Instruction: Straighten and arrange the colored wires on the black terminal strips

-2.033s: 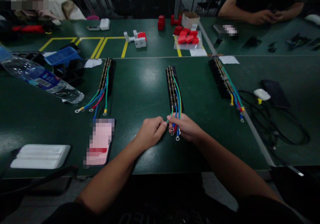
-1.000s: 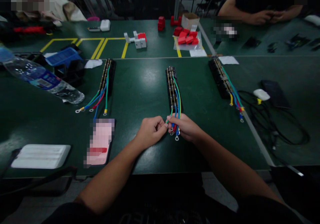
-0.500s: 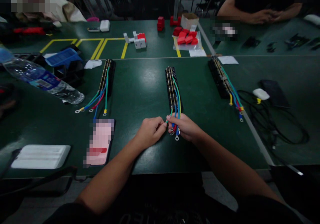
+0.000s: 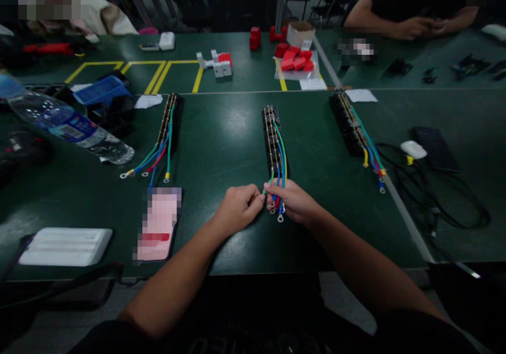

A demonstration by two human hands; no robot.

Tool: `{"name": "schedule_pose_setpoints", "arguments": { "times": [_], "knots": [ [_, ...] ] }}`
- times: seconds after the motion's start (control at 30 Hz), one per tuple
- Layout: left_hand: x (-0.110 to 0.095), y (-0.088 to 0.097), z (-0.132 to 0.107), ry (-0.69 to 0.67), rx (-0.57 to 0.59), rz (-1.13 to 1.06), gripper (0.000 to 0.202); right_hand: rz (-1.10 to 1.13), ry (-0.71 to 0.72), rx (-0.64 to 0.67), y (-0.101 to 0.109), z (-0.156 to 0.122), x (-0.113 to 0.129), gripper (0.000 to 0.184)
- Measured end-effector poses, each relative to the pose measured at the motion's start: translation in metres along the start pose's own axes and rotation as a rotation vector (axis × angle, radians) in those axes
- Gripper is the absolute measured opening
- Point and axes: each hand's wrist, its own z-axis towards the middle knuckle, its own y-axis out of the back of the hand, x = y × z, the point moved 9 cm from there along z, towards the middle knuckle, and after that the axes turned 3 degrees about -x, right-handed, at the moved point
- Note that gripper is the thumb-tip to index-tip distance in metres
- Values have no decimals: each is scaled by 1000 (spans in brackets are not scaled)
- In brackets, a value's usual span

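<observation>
A black terminal strip point(image 4: 270, 135) with brass-coloured bars lies lengthwise in front of me. Green, blue and other coloured wires run from it toward me, ending in ring lugs point(image 4: 280, 217). My left hand point(image 4: 242, 206) pinches the green wire point(image 4: 272, 176) near its end, which the fingers hide. My right hand point(image 4: 294, 200) is closed around the wire bundle from the right, its thumb on the green wire beside my left fingertips. Two similar wired strips lie apart: a left strip point(image 4: 178, 119) and a right strip point(image 4: 346, 125).
A water bottle point(image 4: 71, 125) lies at the left, near a blue tray point(image 4: 103, 89). A phone point(image 4: 160, 217) and white power bank point(image 4: 65, 246) lie near the front edge. Red blocks point(image 4: 294, 60) are at the back. Black cables point(image 4: 438, 206) coil at right; another person's hands point(image 4: 425, 27) rest beyond.
Both my hands keep their grip in nearly the same place. A blurred dark shape at the left edge has shifted to the right; the view has moved very slightly.
</observation>
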Motion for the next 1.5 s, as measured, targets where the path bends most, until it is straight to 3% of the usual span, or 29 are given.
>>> {"name": "schedule_pose_setpoints", "arguments": {
  "times": [0.33,0.7,1.1,1.5],
  "knots": [
    [-1,-6,1,-18,58,63,27,5,2,-7,1,0,0,22],
    [-2,0,0,-1,-1,22,23,-17,-4,-4,2,2,-3,20],
    [-3,-12,-1,-66,99,195,28,1,2,-8,1,0,0,20],
    [-5,-4,-1,-45,25,74,25,-1,-2,2,0,1,-1,21]
  ]
}}
